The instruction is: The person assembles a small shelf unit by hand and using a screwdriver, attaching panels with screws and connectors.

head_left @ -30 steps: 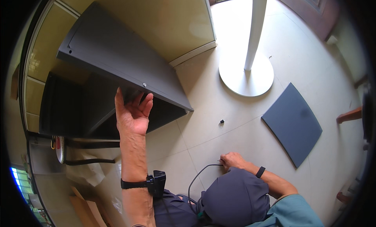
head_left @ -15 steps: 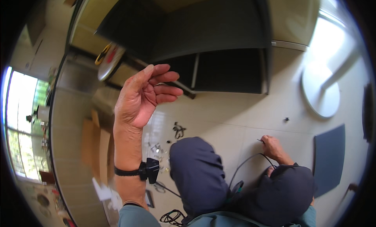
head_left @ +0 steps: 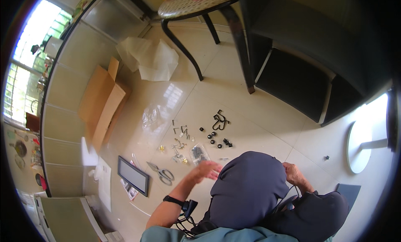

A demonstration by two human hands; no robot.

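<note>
Low beside my raised knee is my left hand (head_left: 205, 170), its fingers stretched out and holding nothing that shows. It is nearest to a small clear plastic bag (head_left: 199, 153) of dark parts on the floor. On the far side of the knee, my right hand (head_left: 294, 175) is bent with its fingers curled. The knee hides its fingertips and anything between them. Metal screws and brackets (head_left: 180, 144) are scattered ahead of my left hand. Beyond them lie several round black knobs (head_left: 213, 134) and black hooks (head_left: 220, 119). Grey-handled scissors (head_left: 163, 174) rest to the left.
A dark shelf cabinet (head_left: 296, 81) stands at the far right, beside a stool (head_left: 196, 7) with dark legs. An opened cardboard box (head_left: 104, 104) and white wrapping (head_left: 154, 62) are at the left. A black-framed panel (head_left: 133, 175) lies near the scissors. At right is a round white base (head_left: 358, 148).
The view has swung left, bringing the scattered hardware into the middle. My left hand has dropped from in front of the cabinet to beside my knee. My right hand is now closer to that knee.
</note>
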